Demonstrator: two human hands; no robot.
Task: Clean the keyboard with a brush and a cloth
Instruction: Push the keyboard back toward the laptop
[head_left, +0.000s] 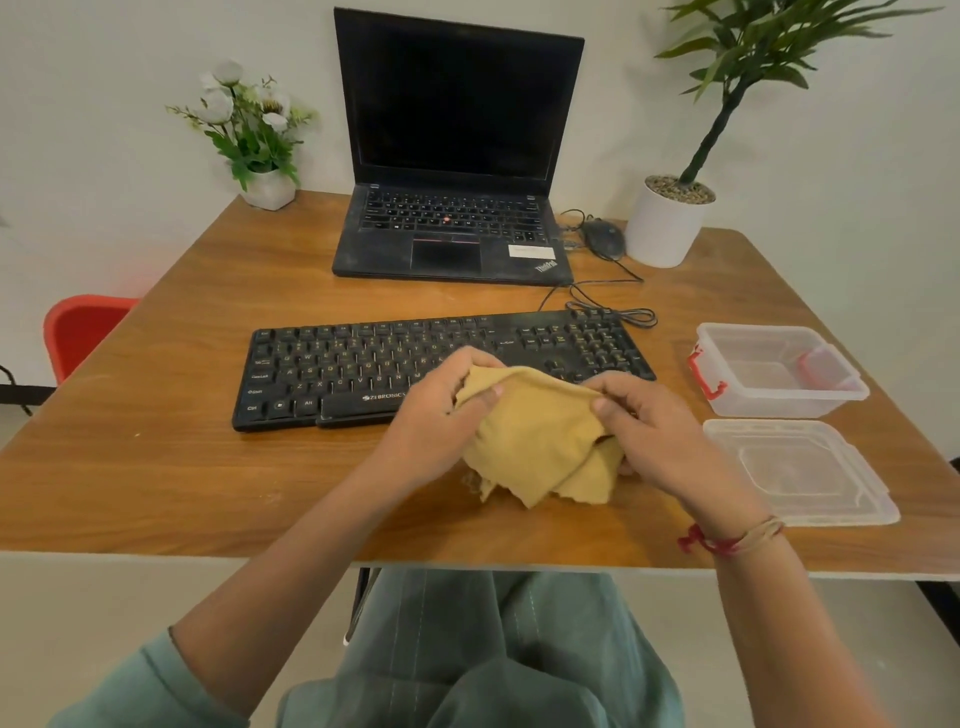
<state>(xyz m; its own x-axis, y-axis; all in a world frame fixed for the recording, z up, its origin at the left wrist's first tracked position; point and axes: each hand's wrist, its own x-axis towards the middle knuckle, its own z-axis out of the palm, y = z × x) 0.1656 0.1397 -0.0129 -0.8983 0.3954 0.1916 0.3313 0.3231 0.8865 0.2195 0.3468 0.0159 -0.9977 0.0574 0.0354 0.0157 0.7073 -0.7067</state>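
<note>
Head view, single frame.

- Keyboard: black, wired, lying flat at the middle of the wooden table, long edge towards the person. The cable loops off its far right corner.
- Cloth: yellow and bunched, held up between both hands over the near right part of the keyboard and the strip of table in front of it. It hides the keys there. The lower folds hang down to the tabletop; whether they touch it is unclear.
- Left hand: fingers curled round the left top edge of the cloth, thumb pressed against it, gripping.
- Right hand: thumb and curled fingers pinch the right top edge of the cloth. Red and tan threads are tied at the wrist.

Surroundings:
- Laptop, far centre: lid open, screen dark.
- Mouse: just right of the laptop, beside a white pot holding a green plant.
- White vase of pale flowers: far left corner.
- Clear plastic box with red clasps: right of the keyboard, apart from it. A clear lid lies flat just on its near side.
- Red chair: beyond the table's left edge.
</note>
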